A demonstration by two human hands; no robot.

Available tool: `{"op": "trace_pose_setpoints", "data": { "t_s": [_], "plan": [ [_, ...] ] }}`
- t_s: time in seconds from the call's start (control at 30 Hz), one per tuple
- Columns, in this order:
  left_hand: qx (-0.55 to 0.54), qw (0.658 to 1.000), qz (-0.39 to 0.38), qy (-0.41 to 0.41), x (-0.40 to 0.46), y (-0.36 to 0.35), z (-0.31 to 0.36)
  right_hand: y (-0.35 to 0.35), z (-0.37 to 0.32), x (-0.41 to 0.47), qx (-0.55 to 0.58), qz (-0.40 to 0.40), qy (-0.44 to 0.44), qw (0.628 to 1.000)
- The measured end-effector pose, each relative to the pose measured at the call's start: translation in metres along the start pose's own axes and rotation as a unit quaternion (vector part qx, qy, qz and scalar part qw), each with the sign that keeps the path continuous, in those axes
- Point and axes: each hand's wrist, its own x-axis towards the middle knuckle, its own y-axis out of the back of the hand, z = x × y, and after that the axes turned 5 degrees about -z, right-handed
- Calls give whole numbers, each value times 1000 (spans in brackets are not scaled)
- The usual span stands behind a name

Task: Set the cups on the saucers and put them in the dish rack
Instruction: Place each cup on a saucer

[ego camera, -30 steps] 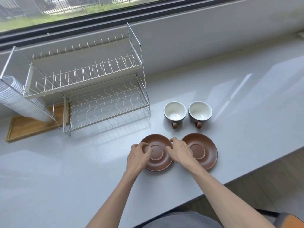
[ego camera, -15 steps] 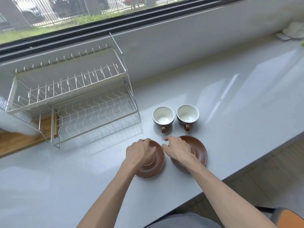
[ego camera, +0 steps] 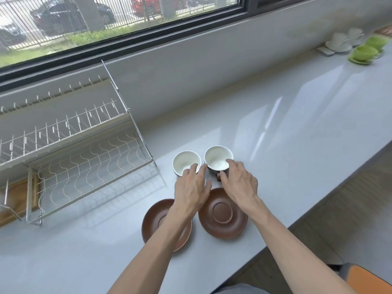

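Observation:
Two white-lined cups with brown handles stand side by side on the grey counter: the left cup [ego camera: 184,161] and the right cup [ego camera: 216,157]. Nearer to me lie two brown saucers, the left saucer [ego camera: 152,219] partly under my left forearm and the right saucer [ego camera: 222,215] bare. My left hand [ego camera: 192,192] has its fingers spread, the tips at the left cup's near rim. My right hand [ego camera: 239,183] closes on the right cup, fingers over its rim and thumb by the handle.
A two-tier wire dish rack [ego camera: 84,158] stands to the left with a wooden tray [ego camera: 14,198] under it. Green cups [ego camera: 363,53] and white cups [ego camera: 341,40] sit on saucers far right. The counter edge [ego camera: 297,221] runs diagonally at the right.
Both hands left the saucers and moved forward to the cups. The view shifted right, so the rack now sits further left.

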Motion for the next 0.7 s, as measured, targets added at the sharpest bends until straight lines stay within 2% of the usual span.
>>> {"op": "trace_pose_setpoints", "data": {
  "t_s": [0.27,0.5,0.7],
  "plan": [
    [-133,988,-10,72,33,-13,18,4,12,40,27,4,-39,999],
    [-214,974,-42,58,60,-33,21,0,15,65,46,-45,-73,995],
    [-221,971,-60,62,72,-43,20,-7,11,81,58,-72,-93,991]
  ]
}}
